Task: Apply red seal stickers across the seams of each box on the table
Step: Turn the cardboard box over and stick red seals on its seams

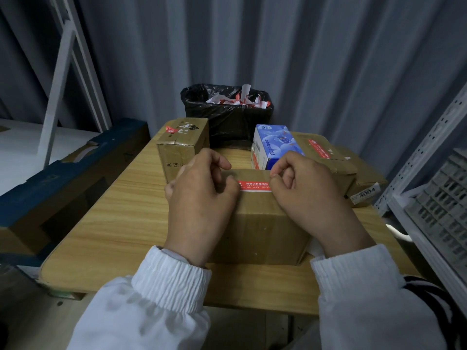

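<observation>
A brown cardboard box (260, 223) stands at the front middle of the wooden table (113, 223). A red seal sticker (254, 186) with a white lower edge lies across the box top. My left hand (202, 195) has curled fingers on the sticker's left end. My right hand (305, 193) has curled fingers on its right end. Both ends of the sticker are hidden under my fingers. Behind, a small cardboard box (180, 147) at the left bears a red sticker, and a flat cardboard box (326, 155) at the right bears another.
A blue and white carton (271, 145) stands behind the front box. A black-lined bin (227, 114) full of sticker backings sits at the table's far edge. A labelled cardboard box (366, 188) lies far right, next to grey metal shelving (434, 198).
</observation>
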